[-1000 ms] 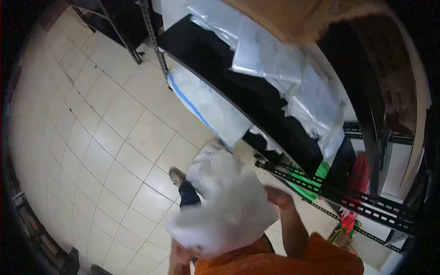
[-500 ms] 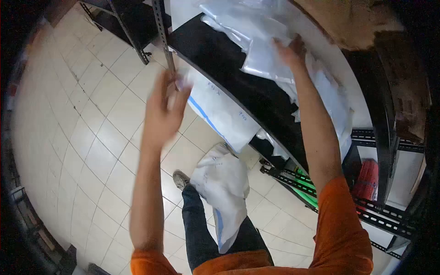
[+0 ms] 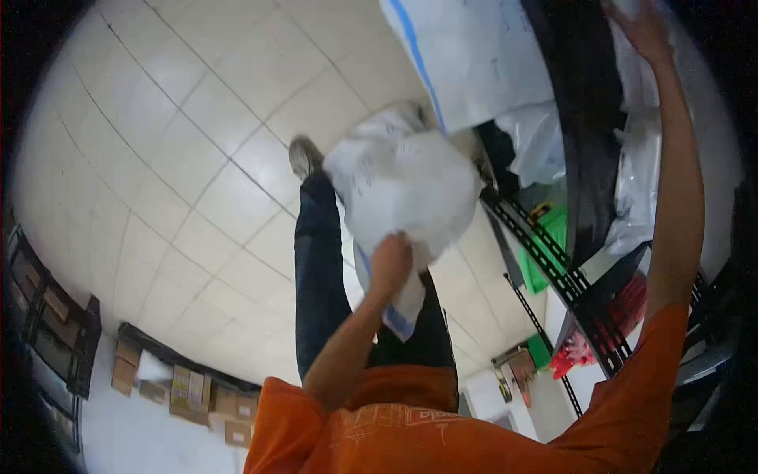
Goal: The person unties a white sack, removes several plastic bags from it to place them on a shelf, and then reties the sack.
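Observation:
A full white sack [image 3: 403,174] with a blue stripe stands on the tiled floor, leaning by my legs. My left hand [image 3: 392,257] is closed on its gathered upper end. High at the right, my right hand [image 3: 643,31] has its fingers apart over the clear plastic bags [image 3: 638,174] on the black shelf [image 3: 580,103]; it touches or hovers over them, I cannot tell which. Another white sack [image 3: 482,55] with a blue stripe lies beside the shelf's edge.
Black slotted metal bars [image 3: 545,253] run at the right, near a green item [image 3: 545,249] and red netting [image 3: 624,312]. Cardboard boxes [image 3: 189,391] line the lower left. My shoe [image 3: 304,156] is on the floor left of the sack.
My left hand has come down from the air beside the shelf and taken hold of the sack. The view has tilted down, and my right hand now shows nearer the upper right edge.

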The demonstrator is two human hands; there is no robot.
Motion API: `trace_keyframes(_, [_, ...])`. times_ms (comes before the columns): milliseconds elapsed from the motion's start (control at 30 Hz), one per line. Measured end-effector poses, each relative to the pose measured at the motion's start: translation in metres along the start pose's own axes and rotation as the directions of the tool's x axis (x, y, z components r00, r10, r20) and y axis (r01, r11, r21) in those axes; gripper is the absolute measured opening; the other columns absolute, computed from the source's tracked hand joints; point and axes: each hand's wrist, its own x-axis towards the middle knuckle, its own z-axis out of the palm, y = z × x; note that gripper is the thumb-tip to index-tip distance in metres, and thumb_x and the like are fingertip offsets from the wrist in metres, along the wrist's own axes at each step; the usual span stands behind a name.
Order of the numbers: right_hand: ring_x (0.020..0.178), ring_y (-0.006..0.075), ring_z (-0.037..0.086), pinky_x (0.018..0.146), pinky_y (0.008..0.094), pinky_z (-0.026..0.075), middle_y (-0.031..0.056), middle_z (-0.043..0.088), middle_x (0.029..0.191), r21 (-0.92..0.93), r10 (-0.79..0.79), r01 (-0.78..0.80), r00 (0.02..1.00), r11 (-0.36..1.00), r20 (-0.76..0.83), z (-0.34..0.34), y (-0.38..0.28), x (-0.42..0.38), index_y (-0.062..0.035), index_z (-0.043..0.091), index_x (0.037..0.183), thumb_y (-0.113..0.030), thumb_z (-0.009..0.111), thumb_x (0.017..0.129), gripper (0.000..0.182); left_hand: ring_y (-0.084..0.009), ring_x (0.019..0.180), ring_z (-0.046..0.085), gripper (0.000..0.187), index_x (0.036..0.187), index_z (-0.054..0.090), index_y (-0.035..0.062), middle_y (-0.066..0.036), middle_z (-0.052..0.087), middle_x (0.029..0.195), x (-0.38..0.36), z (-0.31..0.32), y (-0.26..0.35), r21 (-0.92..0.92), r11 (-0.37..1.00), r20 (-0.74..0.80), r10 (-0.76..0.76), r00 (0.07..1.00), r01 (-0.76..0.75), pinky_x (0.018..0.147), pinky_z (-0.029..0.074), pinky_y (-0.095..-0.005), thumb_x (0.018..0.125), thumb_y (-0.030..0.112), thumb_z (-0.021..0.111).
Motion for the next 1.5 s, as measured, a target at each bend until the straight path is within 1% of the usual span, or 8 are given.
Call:
trace_keyframes(267, [0.098, 0.0304, 0.057, 0.082, 0.0441, 0.045, 0.0149, 0.058, 0.105, 0.973, -0.834, -0.074, 0.503, 0.219, 0.226, -0.049, -0.266, -0.301, -0.0046, 0.058, 0.101, -0.011, 0.060, 0.081, 0.021, -0.0436, 0.073, 0.058, 0.022, 0.091, 0.061, -0.0044, -0.026, 0.061, 0.081, 0.032, -0.127, -0.056, -0.197, 0.936, -0.386, 0.199, 0.901, -0.291, 0.063, 0.046, -0.0448, 0.088, 0.017, 0.056])
trace_keyframes(600, [0.111, 0.0291, 0.054, 0.091, 0.0443, 0.045, 0.0231, 0.054, 0.113, 0.865, -0.381, -0.282, 0.917, -0.414, 0.117, 0.075, -0.384, -0.388, -0.0013, 0.041, 0.124, -0.023, 0.064, 0.077, 0.057, -0.0117, 0.062, 0.052, 0.037, 0.093, 0.061, -0.0055, -0.005, 0.056, 0.064, 0.056, -0.155, -0.070, -0.697, 0.717, -0.010, 0.008, 1.000, -0.013, 0.058, 0.043, -0.0291, 0.098, 0.027, 0.045])
trace_keyframes(667, [0.097, 0.0263, 0.062, 0.084, 0.0390, 0.049, 0.0158, 0.064, 0.106, 0.899, -0.777, -0.226, 0.452, 0.375, 0.437, 0.045, -0.324, -0.368, -0.0056, 0.058, 0.113, -0.009, 0.059, 0.079, 0.035, -0.0217, 0.066, 0.058, 0.029, 0.095, 0.061, -0.0064, -0.012, 0.061, 0.070, 0.069, -0.156, -0.125, -0.490, 0.861, -0.252, 0.012, 0.968, -0.138, 0.062, 0.046, -0.0321, 0.093, 0.019, 0.047])
trace_keyframes(900, [0.108, 0.0204, 0.057, 0.090, 0.0442, 0.044, 0.0084, 0.067, 0.094, 0.727, -0.671, -0.040, 0.354, 0.685, 0.652, 0.027, -0.220, -0.365, -0.0099, 0.070, 0.087, -0.015, 0.066, 0.076, 0.012, -0.0344, 0.075, 0.062, 0.021, 0.100, 0.060, -0.0058, -0.022, 0.062, 0.082, 0.054, -0.194, -0.045, -0.023, 0.998, -0.207, -0.054, 0.977, 0.050, 0.069, 0.049, -0.0375, 0.083, -0.001, 0.049])
trace_keyframes(967, [0.118, 0.0227, 0.049, 0.100, 0.0457, 0.037, 0.0092, 0.064, 0.102, 0.877, -0.737, 0.082, 0.582, 0.473, 0.344, 0.020, -0.227, -0.384, -0.0103, 0.069, 0.083, -0.016, 0.067, 0.075, 0.010, -0.0336, 0.083, 0.061, 0.032, 0.107, 0.056, -0.0005, -0.019, 0.061, 0.094, 0.052, -0.204, -0.003, 0.504, 0.834, -0.465, 0.481, 0.743, -0.225, 0.076, 0.049, -0.0392, 0.075, -0.006, 0.055])
trace_keyframes(1033, [0.112, 0.0269, 0.053, 0.099, 0.0459, 0.040, 0.0094, 0.064, 0.103, 0.945, -0.692, 0.264, 0.719, 0.196, -0.057, 0.013, -0.237, -0.390, -0.0102, 0.068, 0.082, -0.017, 0.064, 0.076, 0.010, -0.0326, 0.106, 0.055, 0.032, 0.099, 0.057, 0.0023, -0.015, 0.060, 0.096, 0.038, -0.195, 0.055, -0.184, 0.961, -0.070, 0.199, 0.978, -0.208, 0.094, 0.043, -0.0412, 0.068, -0.008, 0.058])
trace_keyframes(1167, [0.091, 0.0285, 0.064, 0.088, 0.0433, 0.049, 0.0111, 0.066, 0.091, 0.994, -0.905, 0.101, 0.417, -0.051, -0.089, 0.020, -0.257, -0.397, -0.0091, 0.062, 0.087, -0.016, 0.057, 0.081, 0.011, -0.0299, 0.110, 0.058, 0.034, 0.103, 0.064, 0.0014, -0.019, 0.063, 0.109, 0.079, -0.089, 0.026, 0.330, 0.704, 0.899, -0.031, 0.437, -0.629, 0.089, 0.047, -0.0390, 0.075, 0.019, 0.061])
trace_keyframes(1500, [0.082, 0.0221, 0.065, 0.089, 0.0377, 0.046, 0.0069, 0.066, 0.072, 0.803, -0.975, 0.582, 0.224, 0.126, -0.009, 0.056, -0.238, -0.364, -0.0122, 0.062, 0.080, -0.017, 0.056, 0.080, 0.008, -0.0462, 0.118, 0.043, 0.055, 0.121, 0.046, -0.0076, -0.024, 0.048, 0.123, 0.123, -0.139, -0.007, 0.709, 0.705, 0.171, -0.145, 0.975, -0.019, 0.092, 0.042, -0.0573, 0.078, 0.023, 0.062])
